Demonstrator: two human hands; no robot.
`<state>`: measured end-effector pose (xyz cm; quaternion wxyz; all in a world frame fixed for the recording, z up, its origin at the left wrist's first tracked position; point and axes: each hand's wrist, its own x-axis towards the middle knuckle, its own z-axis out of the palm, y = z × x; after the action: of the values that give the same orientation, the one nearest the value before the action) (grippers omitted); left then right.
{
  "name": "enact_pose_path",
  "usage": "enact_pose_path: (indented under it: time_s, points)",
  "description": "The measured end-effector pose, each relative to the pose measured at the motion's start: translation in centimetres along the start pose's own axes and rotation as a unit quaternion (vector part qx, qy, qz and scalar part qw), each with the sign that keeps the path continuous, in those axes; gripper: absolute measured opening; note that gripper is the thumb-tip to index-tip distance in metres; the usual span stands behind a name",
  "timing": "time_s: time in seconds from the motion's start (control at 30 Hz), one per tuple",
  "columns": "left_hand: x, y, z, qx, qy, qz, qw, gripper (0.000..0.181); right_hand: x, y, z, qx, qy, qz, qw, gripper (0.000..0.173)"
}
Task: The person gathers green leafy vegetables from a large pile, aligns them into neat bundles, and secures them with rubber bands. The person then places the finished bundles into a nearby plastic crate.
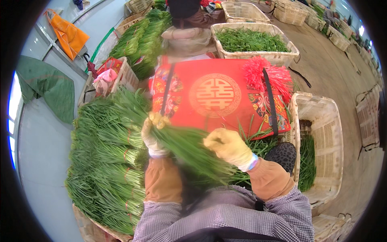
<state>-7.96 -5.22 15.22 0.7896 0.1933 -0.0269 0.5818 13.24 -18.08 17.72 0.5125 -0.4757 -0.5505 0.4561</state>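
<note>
My left hand (153, 136), in a pale rubber-coated glove, is closed around a loose bunch of long green leaves (187, 148), probably garlic chives. The bunch slants across my lap, and its lower end is blurred by motion. My right hand (231, 148), gloved alike, is beside the bunch with fingers curled; whether a few leaves are pinched in them cannot be made out. Under and beyond both hands lies a large red fabric bag (181, 68) with a gold emblem and black straps. Loose leaves (257, 148) lie near its front right corner.
Bunches tied with red bands (108, 163) are piled at my left. A plastic crate (326, 145) with some leaves stands at my right, and a fuller crate (257, 54) beyond the bag. Another person (187, 15) sits ahead. A pink cloth (105, 78) hangs over a crate.
</note>
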Motion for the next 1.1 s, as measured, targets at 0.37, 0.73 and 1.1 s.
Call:
enact_pose_path:
  time_s: [0.37,0.73,1.1]
  points:
    - [-0.5,1.1,0.3,0.012,-0.050,-0.009,0.999,0.013,-4.2,0.4,-4.1,-0.085,-0.059,0.065,0.993,0.026]
    - [-0.3,0.8,0.1,0.055,-0.011,0.006,0.998,0.012,-2.4,-2.0,-1.7,0.208,-0.019,0.187,0.960,0.013]
    - [-0.3,3.3,0.1,0.049,0.048,0.041,0.997,0.012,-14.8,-1.7,-11.3,0.252,-0.186,0.307,0.899,0.017]
